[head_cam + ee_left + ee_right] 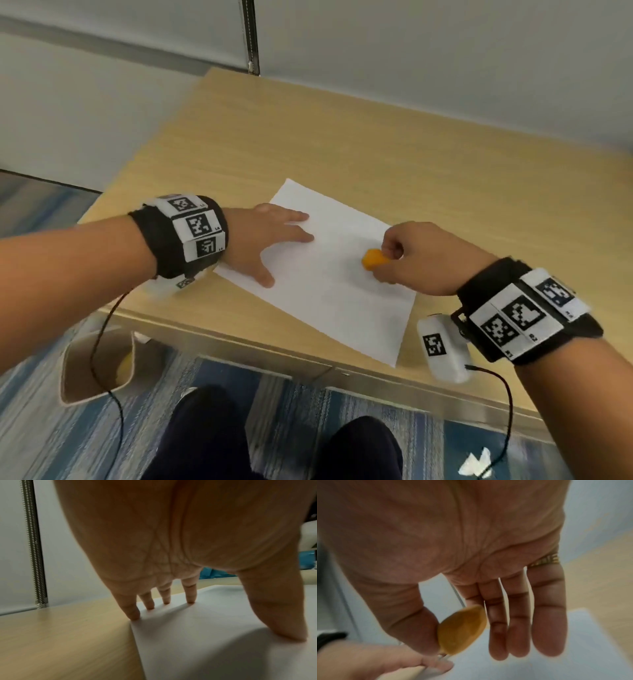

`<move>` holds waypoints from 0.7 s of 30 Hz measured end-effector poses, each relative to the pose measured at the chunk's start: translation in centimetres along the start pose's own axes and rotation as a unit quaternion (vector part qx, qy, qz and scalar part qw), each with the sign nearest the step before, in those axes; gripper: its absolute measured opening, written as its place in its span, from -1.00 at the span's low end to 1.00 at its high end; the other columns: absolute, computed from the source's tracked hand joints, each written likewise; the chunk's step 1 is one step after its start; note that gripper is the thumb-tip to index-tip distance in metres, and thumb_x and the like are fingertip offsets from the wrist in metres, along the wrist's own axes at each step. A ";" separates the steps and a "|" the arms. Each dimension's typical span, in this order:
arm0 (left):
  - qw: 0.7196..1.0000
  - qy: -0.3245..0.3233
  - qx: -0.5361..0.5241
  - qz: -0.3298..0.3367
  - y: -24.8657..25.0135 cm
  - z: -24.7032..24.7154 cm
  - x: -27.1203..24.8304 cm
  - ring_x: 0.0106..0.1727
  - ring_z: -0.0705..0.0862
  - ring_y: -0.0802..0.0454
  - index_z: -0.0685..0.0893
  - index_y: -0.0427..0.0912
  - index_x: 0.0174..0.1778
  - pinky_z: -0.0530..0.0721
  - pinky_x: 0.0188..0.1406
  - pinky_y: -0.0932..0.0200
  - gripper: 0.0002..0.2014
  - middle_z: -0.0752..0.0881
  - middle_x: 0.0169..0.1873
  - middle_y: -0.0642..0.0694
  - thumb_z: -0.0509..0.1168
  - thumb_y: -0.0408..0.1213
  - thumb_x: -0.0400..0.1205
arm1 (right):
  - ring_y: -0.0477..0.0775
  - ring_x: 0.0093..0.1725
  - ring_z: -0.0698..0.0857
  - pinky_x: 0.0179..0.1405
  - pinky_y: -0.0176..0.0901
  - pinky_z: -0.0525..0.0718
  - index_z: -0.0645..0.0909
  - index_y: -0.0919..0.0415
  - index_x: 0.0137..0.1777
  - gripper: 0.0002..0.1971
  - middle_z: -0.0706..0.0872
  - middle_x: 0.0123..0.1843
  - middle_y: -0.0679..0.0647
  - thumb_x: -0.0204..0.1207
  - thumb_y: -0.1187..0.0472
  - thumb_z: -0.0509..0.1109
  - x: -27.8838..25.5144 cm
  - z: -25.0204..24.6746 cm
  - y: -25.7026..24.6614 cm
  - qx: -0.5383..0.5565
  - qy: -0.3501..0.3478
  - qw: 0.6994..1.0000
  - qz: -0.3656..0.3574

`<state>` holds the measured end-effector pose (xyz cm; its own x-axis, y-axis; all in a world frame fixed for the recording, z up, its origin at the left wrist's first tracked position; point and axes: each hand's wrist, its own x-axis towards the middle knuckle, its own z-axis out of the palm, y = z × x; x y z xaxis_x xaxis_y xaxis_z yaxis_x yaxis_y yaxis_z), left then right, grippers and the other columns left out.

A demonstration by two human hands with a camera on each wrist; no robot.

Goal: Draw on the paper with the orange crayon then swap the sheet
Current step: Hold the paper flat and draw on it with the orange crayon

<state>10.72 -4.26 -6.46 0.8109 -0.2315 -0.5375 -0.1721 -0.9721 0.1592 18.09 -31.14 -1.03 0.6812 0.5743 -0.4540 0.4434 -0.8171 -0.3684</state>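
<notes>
A white sheet of paper (pixel 329 294) lies at an angle on the wooden table (pixel 342 137), near its front edge. My left hand (pixel 274 240) rests flat on the sheet's left edge. In the left wrist view its fingertips (pixel 189 600) and thumb press the paper (pixel 205 653). My right hand (pixel 407 260) hovers over the sheet's right half and pinches a chunky orange crayon (pixel 373 259). The right wrist view shows the crayon (pixel 462 631) held between thumb and index finger, the other fingers (pixel 547 615) fairly straight. Whether the crayon touches the paper I cannot tell. I see no marks on the sheet.
A brown open box (pixel 99 363) stands on the blue carpet under the table's left front corner, with something yellow inside. A crumpled white scrap (pixel 478 462) lies on the floor at the right. My knees (pixel 205 438) are below the table edge. A wall runs behind the table.
</notes>
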 end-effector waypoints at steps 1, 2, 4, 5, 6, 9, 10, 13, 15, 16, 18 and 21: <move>1.000 -0.007 0.003 0.022 0.0 0.0 -0.1 0.73 -0.19 0.09 0.00 0.27 0.73 -0.02 0.71 -0.07 -0.02 -0.22 0.73 0.19 0.52 0.05 0.52 | 0.04 -0.26 0.52 -0.27 -0.06 0.52 0.57 0.16 -0.14 -0.68 0.60 -0.19 -0.01 0.54 -0.10 0.47 0.0 0.6 -0.5 -0.036 0.009 0.999 -0.032; 0.999 -0.013 0.008 0.041 0.0 -0.1 0.0 0.72 -0.19 0.16 0.02 0.26 0.73 0.00 0.71 -0.06 -0.02 -0.22 0.72 0.21 0.53 -0.02 0.53 | 0.02 -0.26 0.49 -0.27 -0.10 0.47 0.56 0.14 -0.13 -0.70 0.57 -0.20 -0.03 0.55 -0.09 0.46 0.0 1.2 -0.9 -0.064 0.011 0.996 -0.061; 0.997 -0.022 0.021 0.065 0.1 -0.4 0.1 0.71 -0.21 0.23 0.04 0.24 0.73 0.01 0.71 -0.03 -0.03 -0.23 0.72 0.24 0.54 -0.11 0.54 | 0.00 -0.27 0.49 -0.27 -0.12 0.46 0.55 0.09 -0.13 -0.72 0.58 -0.21 -0.06 0.57 -0.10 0.45 0.3 2.9 -1.3 -0.103 0.009 0.989 -0.101; 0.997 -0.023 0.027 0.068 0.2 -0.4 0.2 0.71 -0.23 0.22 0.05 0.26 0.72 0.00 0.70 -0.03 -0.04 -0.25 0.72 0.24 0.54 -0.13 0.54 | -0.01 -0.27 0.51 -0.27 -0.13 0.48 0.56 0.08 -0.13 -0.72 0.60 -0.22 -0.07 0.57 -0.12 0.45 0.6 3.8 -1.4 -0.106 0.009 0.988 -0.111; 0.997 -0.016 0.035 0.061 0.3 -0.4 0.1 0.71 -0.24 0.19 0.07 0.28 0.71 -0.01 0.70 -0.05 -0.06 -0.28 0.72 0.24 0.53 -0.13 0.54 | -0.02 -0.27 0.54 -0.26 -0.14 0.50 0.58 0.07 -0.12 -0.71 0.63 -0.24 -0.08 0.57 -0.13 0.47 0.9 4.6 -1.4 -0.092 0.008 0.989 -0.115; 0.998 0.038 0.052 0.022 0.4 -0.1 -0.2 0.74 -0.11 0.09 0.15 0.23 0.71 0.02 0.66 0.01 -0.18 -0.19 0.74 0.15 0.47 -0.08 0.60 | -0.04 -0.31 0.64 -0.17 -0.13 0.61 0.65 0.11 -0.11 -0.68 0.76 -0.32 -0.06 0.51 -0.14 0.55 1.7 6.4 -0.9 0.004 0.009 0.995 -0.096; 0.998 0.050 0.046 0.009 0.6 0.2 -0.6 0.74 -0.04 0.07 0.15 0.18 0.72 0.02 0.65 0.05 -0.22 -0.11 0.75 0.12 0.42 -0.03 0.64 | -0.04 -0.31 0.67 -0.12 -0.08 0.65 0.67 0.13 -0.10 -0.65 0.79 -0.31 -0.04 0.48 -0.15 0.58 1.7 6.7 -0.7 0.036 0.011 0.996 -0.084; 0.999 0.024 0.029 -0.022 1.2 1.1 -1.6 0.75 -0.09 0.03 -0.04 0.14 0.76 -0.09 0.67 -0.01 -0.19 -0.14 0.75 0.12 0.25 0.19 0.68 | -0.05 -0.30 0.71 -0.12 -0.12 0.65 0.68 0.17 -0.08 -0.66 0.81 -0.25 0.01 0.45 -0.09 0.62 1.1 6.8 -0.5 0.103 -0.001 0.994 -0.049; 0.999 0.002 0.040 -0.036 1.6 1.9 -1.8 0.75 -0.24 -0.06 -0.22 0.13 0.75 -0.17 0.67 -0.16 -0.03 -0.29 0.73 0.11 0.23 0.35 0.60 | -0.02 -0.28 0.72 -0.13 -0.11 0.65 0.67 0.14 -0.11 -0.72 0.80 -0.25 0.01 0.43 -0.02 0.63 1.0 7.1 -0.8 0.109 -0.003 0.994 -0.029; 0.998 -0.006 0.054 -0.041 1.8 2.3 -1.6 0.74 -0.30 -0.11 -0.30 0.12 0.73 -0.19 0.66 -0.23 0.08 -0.35 0.72 0.09 0.24 0.44 0.52 | 0.01 -0.25 0.72 -0.12 -0.06 0.68 0.67 0.12 -0.14 -0.74 0.79 -0.25 0.00 0.40 -0.01 0.63 1.1 7.3 -0.9 0.104 0.005 0.994 -0.022; 0.996 -0.002 0.081 -0.048 2.1 3.0 -1.5 0.71 -0.37 -0.19 -0.40 0.09 0.71 -0.23 0.63 -0.28 0.21 -0.43 0.70 0.04 0.19 0.53 0.35 | 0.05 -0.20 0.69 -0.05 0.03 0.70 0.62 0.07 -0.17 -0.74 0.77 -0.25 -0.02 0.35 -0.04 0.59 1.2 7.8 -1.3 0.074 0.031 0.997 -0.016; 0.995 0.010 0.082 -0.062 2.1 3.9 -1.2 0.69 -0.43 -0.21 -0.44 0.11 0.69 -0.29 0.61 -0.27 0.25 -0.47 0.68 0.02 0.24 0.55 0.37 | 0.09 -0.15 0.62 -0.05 -0.03 0.62 0.51 0.05 -0.12 -0.75 0.70 -0.16 -0.02 0.48 -0.08 0.47 0.8 8.2 -2.1 -0.024 0.048 0.998 -0.028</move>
<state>7.26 -6.17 -8.71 0.8421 -0.1109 -0.5277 -0.1577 -0.9865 -0.0444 12.92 -28.55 -7.23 0.7059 0.6137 -0.3538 0.5084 -0.7867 -0.3502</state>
